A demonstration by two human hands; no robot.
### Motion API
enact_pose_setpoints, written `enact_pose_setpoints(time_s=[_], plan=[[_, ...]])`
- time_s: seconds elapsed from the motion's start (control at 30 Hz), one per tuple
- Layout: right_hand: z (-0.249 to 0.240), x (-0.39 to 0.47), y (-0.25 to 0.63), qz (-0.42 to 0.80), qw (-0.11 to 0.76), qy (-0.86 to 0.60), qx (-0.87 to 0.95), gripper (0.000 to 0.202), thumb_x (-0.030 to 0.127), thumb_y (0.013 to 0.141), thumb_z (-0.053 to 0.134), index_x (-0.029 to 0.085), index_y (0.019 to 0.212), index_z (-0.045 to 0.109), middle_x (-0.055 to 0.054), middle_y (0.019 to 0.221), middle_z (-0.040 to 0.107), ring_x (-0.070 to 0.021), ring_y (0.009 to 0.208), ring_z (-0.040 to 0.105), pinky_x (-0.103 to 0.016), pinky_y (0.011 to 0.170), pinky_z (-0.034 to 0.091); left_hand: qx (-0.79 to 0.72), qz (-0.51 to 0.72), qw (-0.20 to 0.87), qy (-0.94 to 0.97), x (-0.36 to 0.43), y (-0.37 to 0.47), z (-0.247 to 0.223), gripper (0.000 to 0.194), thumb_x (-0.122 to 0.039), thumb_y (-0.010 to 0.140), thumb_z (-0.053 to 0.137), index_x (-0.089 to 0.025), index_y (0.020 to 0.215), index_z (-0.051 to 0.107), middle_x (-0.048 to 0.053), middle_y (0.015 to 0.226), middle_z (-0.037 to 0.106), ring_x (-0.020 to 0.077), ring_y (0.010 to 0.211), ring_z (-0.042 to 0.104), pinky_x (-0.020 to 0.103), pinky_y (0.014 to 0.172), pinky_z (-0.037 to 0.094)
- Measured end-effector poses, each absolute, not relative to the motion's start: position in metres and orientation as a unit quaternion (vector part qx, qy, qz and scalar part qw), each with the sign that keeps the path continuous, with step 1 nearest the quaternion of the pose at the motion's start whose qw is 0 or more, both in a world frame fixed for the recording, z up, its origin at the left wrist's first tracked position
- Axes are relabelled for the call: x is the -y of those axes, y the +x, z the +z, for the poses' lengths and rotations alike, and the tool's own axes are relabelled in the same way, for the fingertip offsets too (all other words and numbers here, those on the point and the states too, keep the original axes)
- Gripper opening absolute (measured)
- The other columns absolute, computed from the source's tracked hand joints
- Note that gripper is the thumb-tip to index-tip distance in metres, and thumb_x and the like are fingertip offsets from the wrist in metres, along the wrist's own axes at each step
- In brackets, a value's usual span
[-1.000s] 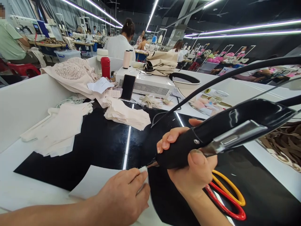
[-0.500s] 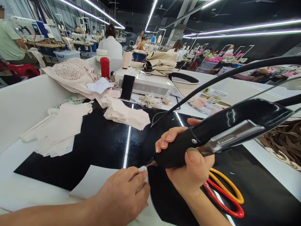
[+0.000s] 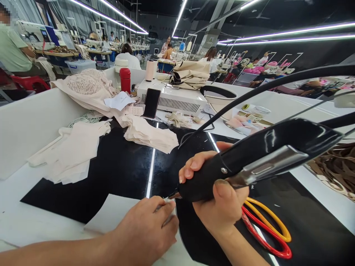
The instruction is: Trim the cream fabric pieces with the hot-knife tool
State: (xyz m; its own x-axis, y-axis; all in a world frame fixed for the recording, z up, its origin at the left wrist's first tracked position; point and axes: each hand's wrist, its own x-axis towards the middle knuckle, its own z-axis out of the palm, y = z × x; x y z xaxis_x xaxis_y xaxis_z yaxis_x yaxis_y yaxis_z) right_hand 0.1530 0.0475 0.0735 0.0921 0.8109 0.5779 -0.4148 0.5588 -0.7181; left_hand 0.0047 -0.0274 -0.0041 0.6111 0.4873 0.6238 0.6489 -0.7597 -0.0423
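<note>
My right hand (image 3: 222,210) is wrapped round a black corded hand tool (image 3: 255,155) with a silver metal lever along its side. From the tool's lower end a narrow metal tip (image 3: 174,196) points at the fingertips of my left hand (image 3: 149,225). Those fingers are pinched together at the edge of a white sheet (image 3: 111,210) lying beneath the hand. A small pale bit shows between them, too hidden to name. Whether the tip touches it I cannot tell. Beside my right wrist lie red and yellow loop handles (image 3: 285,253); whatever they belong to is covered.
Stacked beige fabric pieces (image 3: 152,136) and a looser fabric pile (image 3: 74,147) rest on the black mat (image 3: 124,170). Behind stand a phone (image 3: 151,103), a red bottle (image 3: 125,80) and a white vented box (image 3: 172,96). The tool's cable (image 3: 235,101) arches across the right.
The tool and my right hand have shifted slightly left and down, bringing the tip closer to my left fingertips. My left hand keeps its pinch. The whole view has moved a little.
</note>
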Motion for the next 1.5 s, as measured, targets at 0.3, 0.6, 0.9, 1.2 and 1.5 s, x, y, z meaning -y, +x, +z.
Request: enact_pose_setpoints(time_s=[0.3, 0.6, 0.9, 1.2, 1.5], plan=[[0.072, -0.050, 0.151, 0.421, 0.719, -0.199, 0.516, 0.044, 0.048, 0.086, 0.096, 0.032, 0.119, 0.072, 0.005, 0.081, 0.072, -0.0150, 0.058, 0.062, -0.027, 0.048, 0.057, 0.313, -0.249, 0.147, -0.905, 0.028, 0.004, -0.004, 0.020, -0.029, 0.117, 0.063, -0.015, 0.109, 0.074, 0.011, 0.126, 0.081, 0.0191, 0.108, 0.074, 0.032, 0.095, 0.055], [0.090, -0.038, 0.175, 0.400, 0.730, -0.225, 0.507, 0.046, 0.047, 0.083, 0.097, 0.032, 0.120, 0.075, 0.005, 0.079, 0.071, -0.0172, 0.057, 0.066, -0.030, 0.046, 0.058, 0.385, -0.179, 0.115, -0.898, -0.009, -0.034, 0.011, 0.012, -0.023, 0.117, 0.062, -0.016, 0.117, 0.071, 0.011, 0.131, 0.081, 0.0245, 0.114, 0.077, 0.038, 0.097, 0.060], [0.084, -0.027, 0.182, 0.379, 0.733, -0.248, 0.508, 0.049, 0.053, 0.084, 0.096, 0.032, 0.120, 0.070, 0.004, 0.078, 0.070, -0.0191, 0.053, 0.067, -0.034, 0.045, 0.060, 0.296, -0.290, 0.101, -0.904, 0.005, -0.025, 0.025, 0.030, -0.001, 0.115, 0.043, -0.012, 0.116, 0.072, 0.009, 0.117, 0.082, 0.0190, 0.108, 0.078, 0.032, 0.103, 0.063], [0.079, -0.023, 0.183, 0.389, 0.716, -0.234, 0.530, 0.045, 0.049, 0.089, 0.094, 0.032, 0.123, 0.071, 0.003, 0.081, 0.072, -0.0190, 0.057, 0.069, -0.033, 0.047, 0.060, 0.259, -0.233, 0.091, -0.933, 0.004, -0.011, 0.004, 0.012, -0.020, 0.116, 0.062, -0.014, 0.110, 0.070, 0.009, 0.105, 0.077, 0.0202, 0.092, 0.074, 0.031, 0.080, 0.065], [0.076, -0.024, 0.181, 0.391, 0.722, -0.229, 0.522, 0.046, 0.049, 0.087, 0.095, 0.032, 0.123, 0.073, 0.003, 0.082, 0.074, -0.0202, 0.058, 0.070, -0.034, 0.047, 0.060, 0.274, -0.237, 0.064, -0.930, 0.011, -0.016, 0.009, 0.011, -0.019, 0.114, 0.067, -0.014, 0.104, 0.070, 0.009, 0.107, 0.078, 0.0202, 0.094, 0.076, 0.031, 0.086, 0.067]])
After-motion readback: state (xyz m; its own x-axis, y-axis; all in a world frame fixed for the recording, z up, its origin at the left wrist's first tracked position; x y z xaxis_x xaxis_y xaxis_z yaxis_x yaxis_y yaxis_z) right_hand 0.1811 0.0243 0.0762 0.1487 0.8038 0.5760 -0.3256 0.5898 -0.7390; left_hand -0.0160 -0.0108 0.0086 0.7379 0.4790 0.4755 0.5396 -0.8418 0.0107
